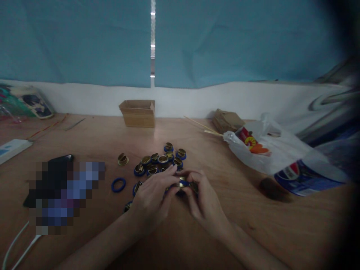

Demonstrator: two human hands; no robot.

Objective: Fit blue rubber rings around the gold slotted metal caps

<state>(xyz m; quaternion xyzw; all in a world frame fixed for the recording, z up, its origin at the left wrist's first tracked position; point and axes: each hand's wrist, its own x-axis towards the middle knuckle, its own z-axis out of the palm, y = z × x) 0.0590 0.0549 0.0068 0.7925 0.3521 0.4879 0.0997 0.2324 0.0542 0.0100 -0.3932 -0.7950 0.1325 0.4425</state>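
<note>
My left hand (153, 195) and my right hand (204, 198) meet at the front of a cluster of small parts. Between their fingertips they grip one gold metal fitting with a blue ring (182, 183), partly hidden by the fingers. Just beyond lie several more round gold fittings set in blue rings (163, 159), some covered by my left hand. Off to the left stands a gold fitting without a blue ring (122, 159). Nearer me is a loose blue ring (118, 185).
A small open cardboard box (139, 114) stands against the back wall. On the left are a dark phone (63, 161), pixelated shapes and a white cable (18, 236). To the right sit a brown package (228, 120), a white plastic bag (247, 157) and a blue Pepsi cup (306, 178) on its side.
</note>
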